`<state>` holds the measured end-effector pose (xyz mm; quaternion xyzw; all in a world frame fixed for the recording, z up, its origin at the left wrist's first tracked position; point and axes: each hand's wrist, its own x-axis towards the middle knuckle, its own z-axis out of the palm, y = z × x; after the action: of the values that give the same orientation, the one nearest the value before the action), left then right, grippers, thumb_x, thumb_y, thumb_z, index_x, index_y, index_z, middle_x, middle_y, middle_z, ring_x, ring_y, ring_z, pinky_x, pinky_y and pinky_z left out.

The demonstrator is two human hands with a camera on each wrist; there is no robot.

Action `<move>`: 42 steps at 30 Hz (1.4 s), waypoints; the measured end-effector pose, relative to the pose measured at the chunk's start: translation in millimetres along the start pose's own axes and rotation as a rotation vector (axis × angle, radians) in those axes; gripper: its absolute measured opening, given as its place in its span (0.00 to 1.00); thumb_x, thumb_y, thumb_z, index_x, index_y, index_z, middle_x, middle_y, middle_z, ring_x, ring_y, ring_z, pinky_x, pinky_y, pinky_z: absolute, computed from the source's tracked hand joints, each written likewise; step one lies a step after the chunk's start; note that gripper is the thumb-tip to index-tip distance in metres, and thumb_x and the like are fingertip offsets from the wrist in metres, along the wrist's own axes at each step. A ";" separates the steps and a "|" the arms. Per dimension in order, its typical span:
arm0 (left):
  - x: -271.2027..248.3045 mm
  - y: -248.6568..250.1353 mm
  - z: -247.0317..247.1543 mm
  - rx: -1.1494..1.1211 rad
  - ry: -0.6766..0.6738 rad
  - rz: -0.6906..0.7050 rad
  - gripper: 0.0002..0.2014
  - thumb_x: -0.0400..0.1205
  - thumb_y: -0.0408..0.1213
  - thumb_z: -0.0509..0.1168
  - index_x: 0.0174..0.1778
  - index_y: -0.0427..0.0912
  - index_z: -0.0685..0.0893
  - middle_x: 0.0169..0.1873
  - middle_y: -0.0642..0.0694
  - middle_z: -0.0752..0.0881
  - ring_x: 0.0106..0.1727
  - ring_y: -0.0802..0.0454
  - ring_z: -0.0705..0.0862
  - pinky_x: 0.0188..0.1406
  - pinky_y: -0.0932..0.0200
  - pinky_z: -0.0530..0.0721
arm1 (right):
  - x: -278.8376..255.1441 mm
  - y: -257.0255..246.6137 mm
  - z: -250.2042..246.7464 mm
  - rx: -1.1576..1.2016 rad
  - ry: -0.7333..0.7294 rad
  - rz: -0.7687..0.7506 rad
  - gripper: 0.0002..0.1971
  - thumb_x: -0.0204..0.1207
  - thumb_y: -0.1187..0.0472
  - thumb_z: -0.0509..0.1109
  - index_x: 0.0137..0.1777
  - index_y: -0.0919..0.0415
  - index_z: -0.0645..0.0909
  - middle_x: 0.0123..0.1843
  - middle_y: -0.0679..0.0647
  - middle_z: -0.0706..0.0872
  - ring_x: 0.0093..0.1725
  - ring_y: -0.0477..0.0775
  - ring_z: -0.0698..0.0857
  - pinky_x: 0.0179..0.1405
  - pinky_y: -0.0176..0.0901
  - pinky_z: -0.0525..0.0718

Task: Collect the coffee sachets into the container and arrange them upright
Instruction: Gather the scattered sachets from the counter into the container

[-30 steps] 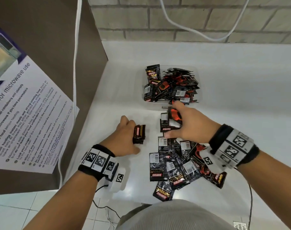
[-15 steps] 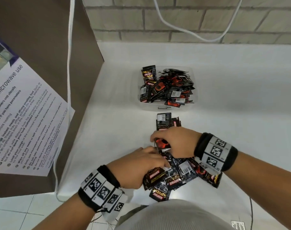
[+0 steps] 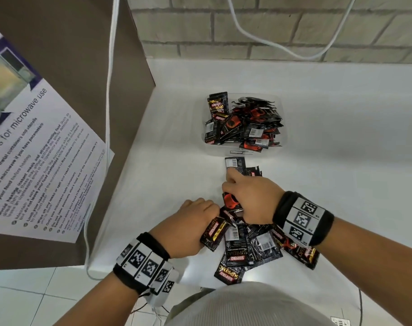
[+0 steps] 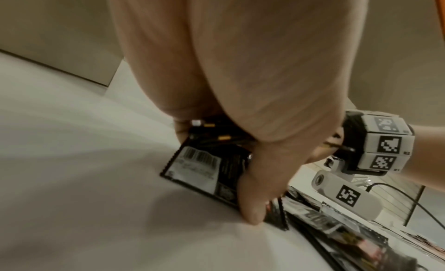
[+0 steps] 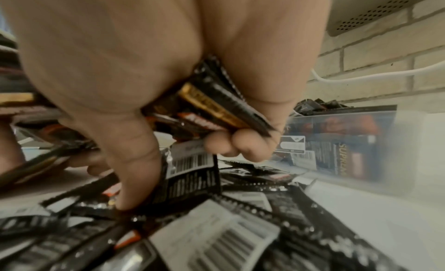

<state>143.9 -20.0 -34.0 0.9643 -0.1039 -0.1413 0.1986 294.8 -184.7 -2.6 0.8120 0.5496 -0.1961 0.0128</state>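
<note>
Both hands have dropped back from near the container (image 3: 283,128) to the loose pile of coffee sachets (image 3: 247,248) at the near edge of the white desk (image 3: 341,161). Left hand (image 3: 188,228) curls around a small stack of sachets (image 4: 211,140), thumb down on the desk. Right hand (image 3: 252,198) clamps several sachets in curled fingers (image 5: 231,145). Farther back, that clear container sits crammed with sachets, 1 upright at its left corner.
</note>
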 end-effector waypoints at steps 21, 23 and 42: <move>40.8 20.8 -49.2 -1.150 0.321 -0.228 0.43 0.70 0.43 0.82 0.77 0.39 0.66 0.69 0.40 0.85 0.71 0.50 0.86 0.73 0.46 0.84 | 1.5 -17.3 -41.9 1.147 0.296 0.091 0.12 0.89 0.52 0.61 0.67 0.56 0.75 0.45 0.44 0.84 0.39 0.30 0.83 0.46 0.28 0.79; 44.7 23.5 -46.6 -1.225 0.299 -0.237 0.45 0.68 0.40 0.82 0.78 0.37 0.67 0.69 0.34 0.83 0.70 0.47 0.86 0.69 0.47 0.86 | -1.0 -21.5 -40.2 1.124 0.278 0.077 0.23 0.83 0.40 0.57 0.73 0.51 0.70 0.51 0.46 0.86 0.46 0.32 0.86 0.50 0.27 0.81; 60.4 41.7 -63.5 -1.508 0.145 -0.364 0.64 0.73 0.04 0.66 0.84 0.72 0.44 0.69 0.40 0.82 0.61 0.34 0.91 0.51 0.43 0.94 | 6.9 -21.1 -38.3 1.319 0.555 0.052 0.28 0.82 0.73 0.61 0.72 0.40 0.72 0.52 0.65 0.80 0.39 0.64 0.77 0.44 0.57 0.81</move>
<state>214.5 -50.5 25.2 0.5774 0.1935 -0.1409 0.7806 289.7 -161.1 34.5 0.6835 0.2800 -0.2734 -0.6162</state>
